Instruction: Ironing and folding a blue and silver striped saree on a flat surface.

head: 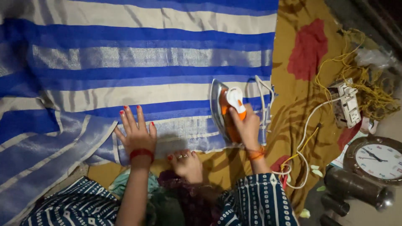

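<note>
An orange-and-white electric iron (228, 111) stands tipped on its side edge on a blue-and-white striped cloth (138, 54), its metal soleplate turned to the left and lifted off the weave, near the cloth's right edge where the striped fabric gives way to a mustard floor covering with red flowers (307, 54). The right hand (247, 125) is clamped around the iron's handle, fingers curled tight over the orange grip. The left hand (136, 134) lies flat with fingers spread, pressing down the cloth's near hem just left of the iron; the two hands sit apart with a band of cloth between them. A bare foot with a toe ring (186, 163) rests just below that hem, on the mustard covering. To iron this stretch well, the judgement is that the soleplate should come down flat, not on its edge, and travel along the stripes toward the flattened hand while that hand keeps the hem taut and its fingers well clear of the hot metal. The white cord (305, 129) trails right from the iron to a white socket box (347, 102) beside a tangle of yellow wire (368, 83); it needs slack and should stay off the plate. A round wall clock (377, 159) lies at the right edge.
</note>
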